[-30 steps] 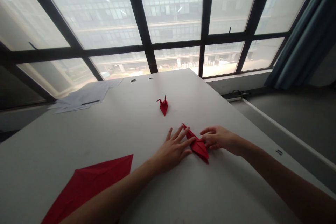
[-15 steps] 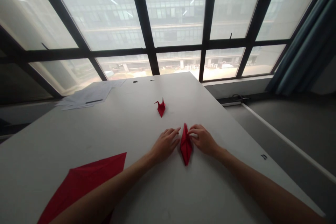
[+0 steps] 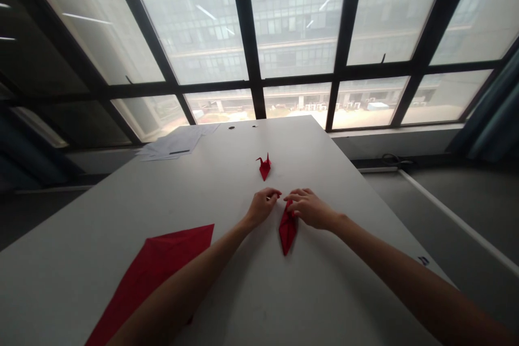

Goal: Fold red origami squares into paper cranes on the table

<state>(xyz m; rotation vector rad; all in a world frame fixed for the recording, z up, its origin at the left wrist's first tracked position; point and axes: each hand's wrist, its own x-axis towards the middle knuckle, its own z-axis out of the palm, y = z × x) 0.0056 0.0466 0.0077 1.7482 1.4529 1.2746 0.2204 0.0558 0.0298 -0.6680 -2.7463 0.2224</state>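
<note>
Lying on the worktop (image 3: 251, 292), the folded red paper (image 3: 287, 235) was held by the right hand (image 3: 311, 209), its tip (image 3: 279, 195) seemingly pinched by the left hand (image 3: 261, 207) for bending, firm creasing apparently needed next.

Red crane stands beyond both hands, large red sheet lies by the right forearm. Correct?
Wrong forearm: the head view shows the large red sheet by the left forearm. The red crane does stand beyond the left hand and right hand.

Folded paper (image 3: 287, 235), crane (image 3: 265, 169) and large sheet (image 3: 162, 265) are red, the table (image 3: 320, 286) white.
</note>
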